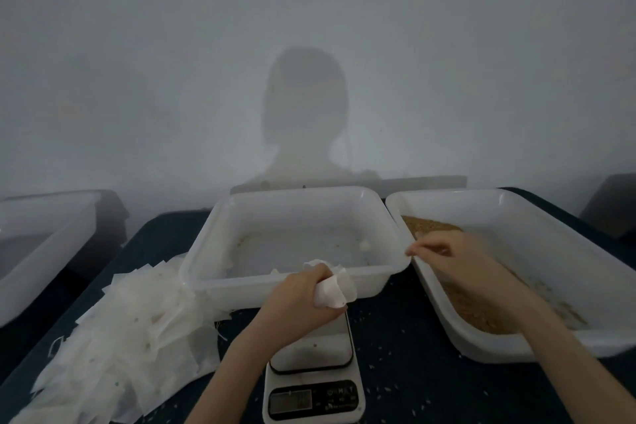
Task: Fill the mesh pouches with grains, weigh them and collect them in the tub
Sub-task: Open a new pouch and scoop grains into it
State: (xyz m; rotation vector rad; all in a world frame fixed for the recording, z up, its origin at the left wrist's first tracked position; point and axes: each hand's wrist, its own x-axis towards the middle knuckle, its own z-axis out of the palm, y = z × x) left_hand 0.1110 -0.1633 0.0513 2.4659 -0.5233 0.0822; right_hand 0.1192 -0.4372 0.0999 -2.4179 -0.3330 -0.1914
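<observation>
mesh pouch: light, limp, crumples easily; left hand grips it by the mouth, fingers curled round. right hand pinches grains, judged; contents unclear.

A dark blue tabletop stands against a plain pale wall, which carries a person's shadow. Off the tabletop's left edge sits another white plastic bin; a dark object shows far right.
</observation>
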